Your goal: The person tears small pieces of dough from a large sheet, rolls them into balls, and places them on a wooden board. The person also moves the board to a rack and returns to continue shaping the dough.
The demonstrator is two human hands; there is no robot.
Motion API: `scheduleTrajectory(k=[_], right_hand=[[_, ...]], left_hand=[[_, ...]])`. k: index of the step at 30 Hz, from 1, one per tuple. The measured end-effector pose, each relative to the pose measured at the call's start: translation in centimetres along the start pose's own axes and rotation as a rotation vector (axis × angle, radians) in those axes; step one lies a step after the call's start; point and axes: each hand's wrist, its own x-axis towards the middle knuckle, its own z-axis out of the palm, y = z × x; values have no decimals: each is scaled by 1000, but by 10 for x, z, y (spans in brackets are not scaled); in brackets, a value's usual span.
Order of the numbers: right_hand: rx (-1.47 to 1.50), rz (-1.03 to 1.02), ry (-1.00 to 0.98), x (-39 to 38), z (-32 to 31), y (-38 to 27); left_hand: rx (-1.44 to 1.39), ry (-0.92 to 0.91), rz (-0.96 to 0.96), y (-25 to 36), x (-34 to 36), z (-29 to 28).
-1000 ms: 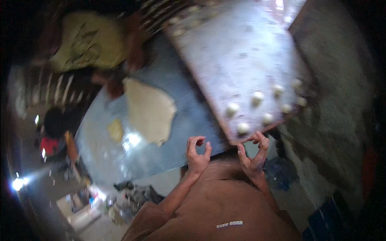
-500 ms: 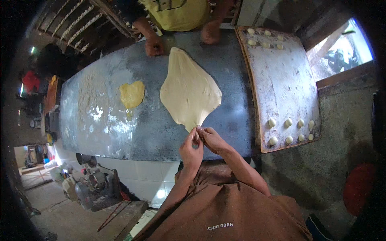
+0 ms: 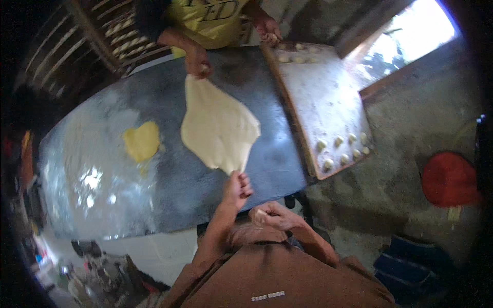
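A stretched sheet of pale dough [image 3: 218,123] lies across the dark table, its narrow near end in the closed fist of my left hand [image 3: 238,187]. Close to my body, off the table's near edge, my right hand [image 3: 280,215] is closed, with what looks like a small pale piece of dough [image 3: 262,213] at its fingertips; blur softens the detail. At the far tip of the sheet, a co-worker's hand [image 3: 197,62] grips the dough. A flat yellow lump [image 3: 141,141] sits to the left of the sheet, apart from my hands.
On the right, a floured board [image 3: 323,97] bears small dough pieces in rows at its far and near ends. The co-worker's other hand [image 3: 269,32] is at its far corner. Slatted racks [image 3: 123,38] stand at the far left; a red round object [image 3: 448,179] is at the right.
My right hand has left the sheet's near tip and drawn back toward my body. My left hand has closed around that end. The co-worker's hands have moved to the far tip and the board.
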Motion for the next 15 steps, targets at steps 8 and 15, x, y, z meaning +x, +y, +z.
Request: scheduleTrajectory(k=[8,15], right_hand=[[282,-192,-127,151,13,-1],[-403,-266,593,54,39,77]], left_hand=[[2257,445,260,-36,-76,62],[2245,297,871,-7,-156,82]])
